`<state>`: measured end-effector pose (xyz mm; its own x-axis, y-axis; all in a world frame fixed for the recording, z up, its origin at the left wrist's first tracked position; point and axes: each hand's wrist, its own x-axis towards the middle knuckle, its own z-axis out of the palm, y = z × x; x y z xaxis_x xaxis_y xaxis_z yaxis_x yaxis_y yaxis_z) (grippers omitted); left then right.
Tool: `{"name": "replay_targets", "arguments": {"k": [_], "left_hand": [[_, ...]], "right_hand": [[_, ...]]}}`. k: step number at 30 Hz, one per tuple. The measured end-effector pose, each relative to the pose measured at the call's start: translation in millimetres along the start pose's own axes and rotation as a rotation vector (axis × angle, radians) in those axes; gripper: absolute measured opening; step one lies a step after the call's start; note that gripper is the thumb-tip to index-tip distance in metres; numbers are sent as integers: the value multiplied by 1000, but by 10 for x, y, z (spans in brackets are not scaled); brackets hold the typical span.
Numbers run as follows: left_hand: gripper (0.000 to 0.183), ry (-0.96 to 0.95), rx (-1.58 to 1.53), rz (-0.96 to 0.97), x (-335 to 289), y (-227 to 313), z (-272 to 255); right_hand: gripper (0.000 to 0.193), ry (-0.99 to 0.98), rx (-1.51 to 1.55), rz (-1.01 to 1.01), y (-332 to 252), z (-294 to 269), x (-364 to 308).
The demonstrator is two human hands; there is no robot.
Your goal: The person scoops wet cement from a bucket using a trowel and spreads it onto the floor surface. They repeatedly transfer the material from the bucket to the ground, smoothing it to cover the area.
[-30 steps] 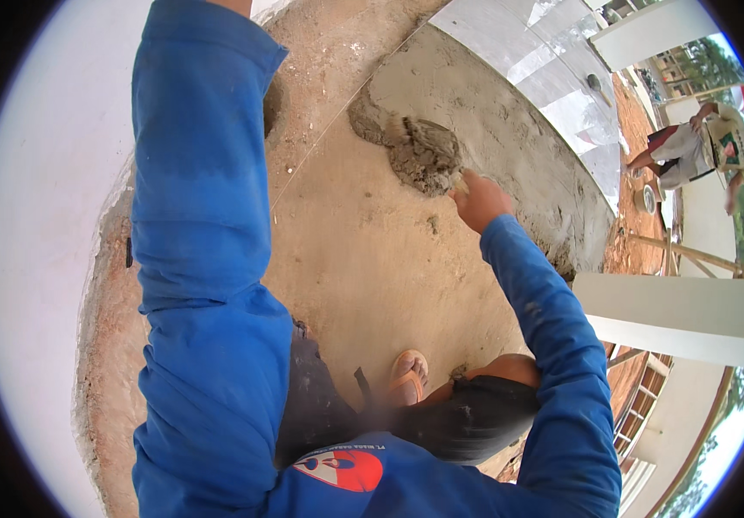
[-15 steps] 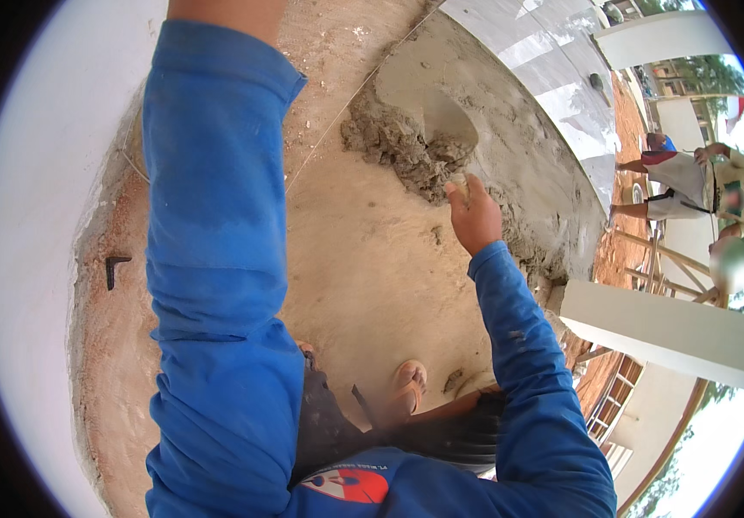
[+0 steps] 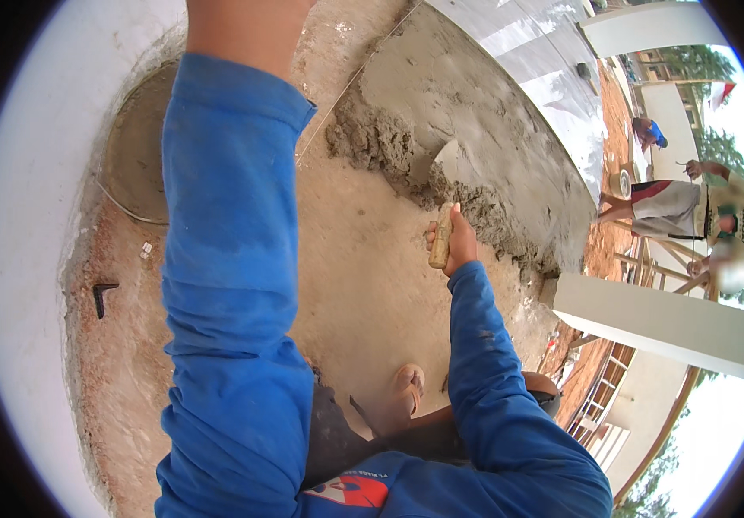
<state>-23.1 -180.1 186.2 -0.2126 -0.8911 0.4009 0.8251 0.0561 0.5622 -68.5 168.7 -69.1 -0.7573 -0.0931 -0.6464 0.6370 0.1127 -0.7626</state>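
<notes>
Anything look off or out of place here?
One thing: a black L-shaped piece lies, seemingly loose, on the ground near the white wall, away from the mortar. The ragged edge by the trowel looks ordinary.

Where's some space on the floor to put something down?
There seems to be room on the tan floor between the left sleeve, the wet mortar and the sandaled foot. The strip between that sleeve and the white wall holds a black L-shaped piece. It's crowded where the right hand grips a trowel.
</notes>
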Motion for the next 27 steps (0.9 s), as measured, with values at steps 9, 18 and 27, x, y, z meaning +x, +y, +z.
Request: {"name": "replay_targets", "arguments": {"k": [9, 18, 27], "left_hand": [[26, -110, -95, -38, -26, -144, -155], [27, -78, -102, -87, -6, -146, -218], [26, -90, -121, -114, -179, -377, -82]], "right_hand": [[47, -256, -350, -77, -128, 1069, 144], [53, 160, -999, -391, -218, 402, 514], [46, -165, -256, -78, -166, 1007, 225]]}}
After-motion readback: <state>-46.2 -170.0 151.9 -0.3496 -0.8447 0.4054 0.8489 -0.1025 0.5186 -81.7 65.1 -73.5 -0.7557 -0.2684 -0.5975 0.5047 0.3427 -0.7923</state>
